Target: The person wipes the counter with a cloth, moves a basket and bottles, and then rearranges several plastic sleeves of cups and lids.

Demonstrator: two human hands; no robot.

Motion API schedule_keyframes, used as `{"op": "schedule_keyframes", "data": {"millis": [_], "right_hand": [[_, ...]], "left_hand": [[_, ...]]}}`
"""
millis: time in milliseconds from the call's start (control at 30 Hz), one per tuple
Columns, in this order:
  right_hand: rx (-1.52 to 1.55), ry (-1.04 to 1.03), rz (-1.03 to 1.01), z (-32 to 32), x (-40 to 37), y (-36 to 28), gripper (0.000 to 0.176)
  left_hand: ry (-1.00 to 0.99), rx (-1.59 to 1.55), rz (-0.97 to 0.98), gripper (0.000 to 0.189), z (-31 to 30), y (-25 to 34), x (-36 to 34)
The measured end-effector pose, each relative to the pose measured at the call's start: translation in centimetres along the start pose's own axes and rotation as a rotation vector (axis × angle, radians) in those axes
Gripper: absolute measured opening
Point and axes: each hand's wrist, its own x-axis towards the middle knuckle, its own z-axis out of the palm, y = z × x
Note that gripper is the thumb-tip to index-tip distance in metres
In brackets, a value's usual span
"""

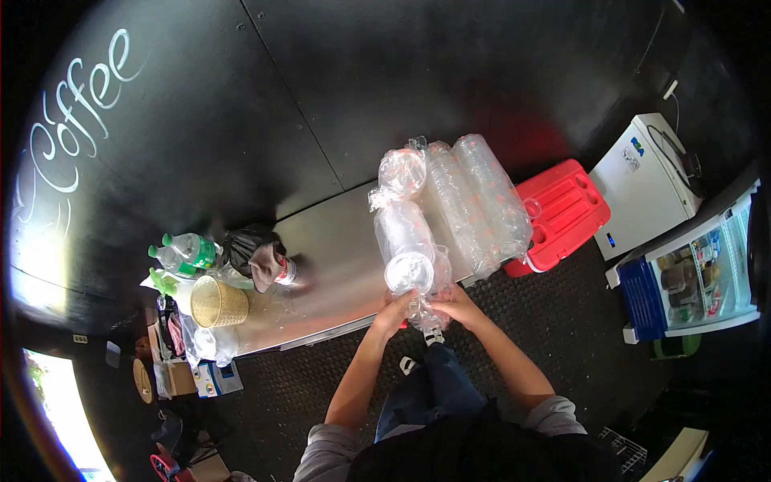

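A bagged stack of transparent plastic cups (404, 233) lies at the near edge of the metal counter (321, 249), with a round cup end facing me. My left hand (393, 312) is closed on the bunched plastic bag (423, 309) at that end. From the other side, my right hand (454, 307) grips the same film, fingers bent. Behind this stack sits another wrapped bundle of cups (401, 173). Two long sleeves of cups, a nearer one (464, 209) and a farther one (494, 193), lie alongside to the right. The fingertips are partly hidden in the film.
A red cooler (562, 213) stands right of the counter, beside a white chest freezer (642, 185) and an open glass-front fridge (695, 273). On the counter's left are a woven basket (218, 302), green-labelled bottles (193, 251) and a dark cloth (265, 267). Black matting (313, 402) covers the floor.
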Motion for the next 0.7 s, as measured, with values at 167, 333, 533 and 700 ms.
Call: {"op": "schedule_keyframes", "data": {"millis": [167, 333, 533, 700], "right_hand": [[-0.136, -0.092, 0.029, -0.4, 1.4, 0.1, 0.063], [-0.143, -0.085, 0.054, -0.7, 2.4, 0.6, 0.078], [-0.102, -0.161, 0.051, -1.2, 2.9, 3.1, 0.088], [-0.323, 0.047, -0.659, 0.6, 3.6, 4.9, 0.086]], "left_hand": [[0.157, 0.144, 0.091, 0.068, -1.0, 0.6, 0.5], [0.233, 0.771, 0.569, 0.078, -2.7, 0.1, 1.3], [0.391, 1.217, 0.585, 0.074, 1.4, 0.1, -0.5], [0.400, 1.249, 0.562, 0.074, 0.7, -0.8, 0.5]]}}
